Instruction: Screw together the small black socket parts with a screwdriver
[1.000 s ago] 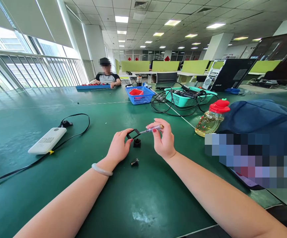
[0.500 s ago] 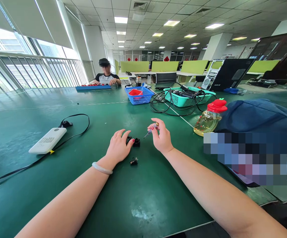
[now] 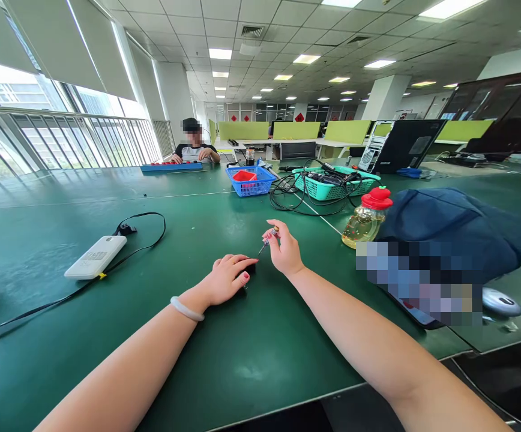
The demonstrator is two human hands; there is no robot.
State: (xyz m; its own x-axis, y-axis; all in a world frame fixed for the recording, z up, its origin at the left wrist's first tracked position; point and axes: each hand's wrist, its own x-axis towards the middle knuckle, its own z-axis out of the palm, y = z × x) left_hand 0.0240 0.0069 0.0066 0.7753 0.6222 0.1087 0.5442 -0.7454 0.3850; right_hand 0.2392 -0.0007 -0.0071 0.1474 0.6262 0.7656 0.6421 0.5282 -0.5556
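My left hand lies low over the green table with its fingers stretched out. Its index fingertip is at a small black part, largely covered by the hand; I cannot tell how firmly it touches. Below the thumb, only a bit of a second small black piece shows. In my right hand a small screwdriver with a clear handle is pinched between thumb and fingers. Its thin shaft slants down to the left, the tip close to the left index fingertip and the black part.
A white power bank with a black cable lies left. Farther back are a blue basket and a green basket of cables. A red-capped bottle and dark blue bag stand right. A person sits across the table.
My left hand has shifted right and toward me, covering most of the black pieces. The screwdriver in my right hand has come closer to the left fingers. The view has tilted up slightly.
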